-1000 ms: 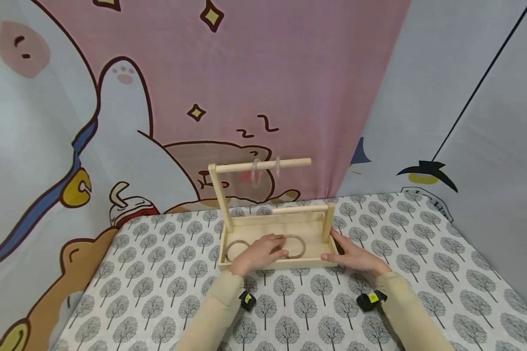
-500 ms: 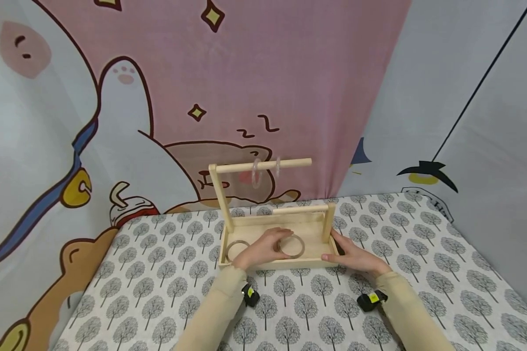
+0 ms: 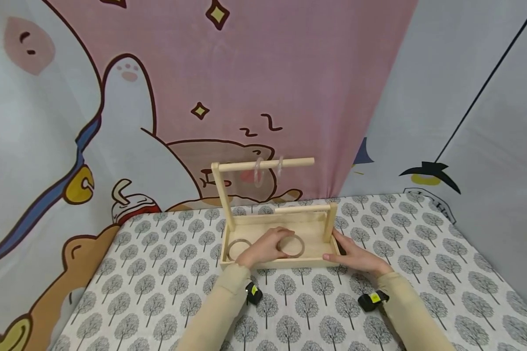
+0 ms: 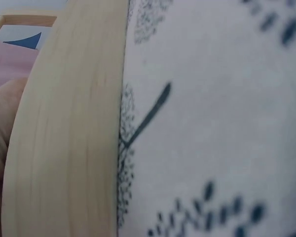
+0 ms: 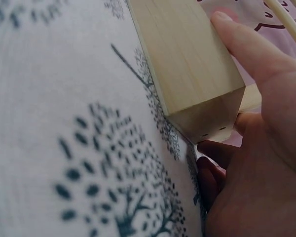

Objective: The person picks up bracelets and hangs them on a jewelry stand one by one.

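Note:
In the head view, my left hand point(image 3: 265, 247) is inside the tray of a pale wooden bangle stand point(image 3: 285, 263). Its thumb and fingertips pinch the left side of a thin bangle point(image 3: 303, 246). My right hand point(image 3: 353, 255) grips the stand's right front corner; in the right wrist view the thumb point(image 5: 246, 42) lies along the top of the front wall and the other fingers bend against the end wall. The left wrist view mostly shows the tray's front wall point(image 4: 69, 128), which hides the left fingers and the bangle.
Another bangle point(image 3: 239, 239) lies at the tray's left end. Two clear bangles point(image 3: 258, 179) hang on the tall upper bar point(image 3: 298, 162). A shorter bar point(image 3: 303, 209) extends from the right post. The tablecloth point(image 3: 193, 282) has a tree print, and a cartoon curtain point(image 3: 307, 87) hangs behind.
My left hand has shifted slightly right, and its thumb and fingers have gone from lying near the bangle's left side to pinching it. My right hand stays on the stand's corner.

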Tool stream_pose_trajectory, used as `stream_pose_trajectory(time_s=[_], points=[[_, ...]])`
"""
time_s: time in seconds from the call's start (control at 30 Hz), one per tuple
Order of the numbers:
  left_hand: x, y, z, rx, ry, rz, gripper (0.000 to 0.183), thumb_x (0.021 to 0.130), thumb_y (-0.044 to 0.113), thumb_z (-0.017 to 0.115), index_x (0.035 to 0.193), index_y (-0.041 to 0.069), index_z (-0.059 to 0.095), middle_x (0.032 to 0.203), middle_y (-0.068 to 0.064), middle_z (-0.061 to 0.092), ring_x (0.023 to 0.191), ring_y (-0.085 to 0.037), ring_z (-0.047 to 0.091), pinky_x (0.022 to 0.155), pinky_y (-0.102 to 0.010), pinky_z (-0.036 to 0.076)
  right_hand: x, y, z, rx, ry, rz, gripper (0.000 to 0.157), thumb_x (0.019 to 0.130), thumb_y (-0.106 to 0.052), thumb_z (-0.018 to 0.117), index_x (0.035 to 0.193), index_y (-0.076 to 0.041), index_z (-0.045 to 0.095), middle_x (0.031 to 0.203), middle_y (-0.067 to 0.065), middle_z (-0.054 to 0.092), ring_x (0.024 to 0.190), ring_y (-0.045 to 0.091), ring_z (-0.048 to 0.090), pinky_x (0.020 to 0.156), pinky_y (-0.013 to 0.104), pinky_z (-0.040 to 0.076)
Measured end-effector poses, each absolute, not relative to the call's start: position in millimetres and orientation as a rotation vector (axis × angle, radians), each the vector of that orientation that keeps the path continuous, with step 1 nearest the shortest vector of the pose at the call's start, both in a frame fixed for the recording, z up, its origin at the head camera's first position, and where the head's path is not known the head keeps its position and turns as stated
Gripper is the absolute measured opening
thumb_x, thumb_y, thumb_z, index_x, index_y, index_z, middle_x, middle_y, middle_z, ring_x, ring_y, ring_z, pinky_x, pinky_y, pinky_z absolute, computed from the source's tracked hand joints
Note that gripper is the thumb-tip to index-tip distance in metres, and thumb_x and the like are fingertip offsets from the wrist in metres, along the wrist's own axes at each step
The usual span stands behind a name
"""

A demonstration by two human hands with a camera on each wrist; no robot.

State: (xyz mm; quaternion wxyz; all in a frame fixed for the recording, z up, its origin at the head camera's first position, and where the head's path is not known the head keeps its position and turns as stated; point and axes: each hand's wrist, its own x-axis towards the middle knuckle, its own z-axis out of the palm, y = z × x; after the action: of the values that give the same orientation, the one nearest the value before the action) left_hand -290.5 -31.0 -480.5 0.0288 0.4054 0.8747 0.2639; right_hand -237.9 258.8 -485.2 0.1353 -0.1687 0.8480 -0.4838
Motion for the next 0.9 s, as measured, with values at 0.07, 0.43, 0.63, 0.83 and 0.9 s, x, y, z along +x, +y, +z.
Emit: stream_pose_trajectory(time_s=[0.07,0.43,0.63,0.83,0.9], points=[[-290,-32,-481,1.209,2.71,0.827,0.068,0.078,0.015,0.082,0.137,0.0,0.052,0.135,-0.018,0.05,0.123,-0.03,0.047,0.107,-0.038,0.036,-238,258,-486,-0.506,2.451,-1.409,0.094,0.091,-0.032,0.066,0.156,-0.013,0.001,0.157,0.027,0.001,0.139,0.049,0.0,0.102,0.074,0.002],[-288,-38,-481,1.03,2.756,0.86,0.076,0.076,0.022,0.084,0.139,-0.003,0.048,0.133,-0.017,0.048,0.121,-0.032,0.043,0.103,-0.042,0.038,-239,261,-489,-0.526,2.452,-1.428,0.094,0.091,-0.033,0.067,0.157,-0.016,0.002,0.157,0.027,0.002,0.14,0.049,0.001,0.102,0.073,0.002],[-284,-50,-480,0.904,2.756,0.918,0.078,0.076,0.026,0.084,0.139,-0.002,0.049,0.141,-0.019,0.046,0.124,-0.036,0.038,0.101,-0.048,0.038,-239,261,-491,-0.52,2.462,-1.41,0.094,0.091,-0.035,0.067,0.157,-0.016,0.002,0.157,0.026,0.001,0.139,0.049,0.001,0.102,0.074,0.002],[-283,-67,-479,0.889,2.776,1.043,0.072,0.075,0.027,0.083,0.134,-0.004,0.053,0.139,-0.024,0.044,0.121,-0.041,0.038,0.095,-0.055,0.041,-238,260,-489,-0.582,2.464,-1.419,0.094,0.092,-0.033,0.065,0.156,-0.014,0.0,0.156,0.03,0.001,0.137,0.052,0.001,0.1,0.075,0.001],[-284,-71,-480,0.872,2.795,1.07,0.073,0.075,0.029,0.083,0.134,-0.002,0.054,0.139,-0.023,0.044,0.119,-0.04,0.038,0.092,-0.055,0.043,-239,261,-489,-0.564,2.457,-1.423,0.094,0.091,-0.033,0.066,0.156,-0.015,0.0,0.156,0.029,0.001,0.138,0.051,0.0,0.101,0.074,0.001]])
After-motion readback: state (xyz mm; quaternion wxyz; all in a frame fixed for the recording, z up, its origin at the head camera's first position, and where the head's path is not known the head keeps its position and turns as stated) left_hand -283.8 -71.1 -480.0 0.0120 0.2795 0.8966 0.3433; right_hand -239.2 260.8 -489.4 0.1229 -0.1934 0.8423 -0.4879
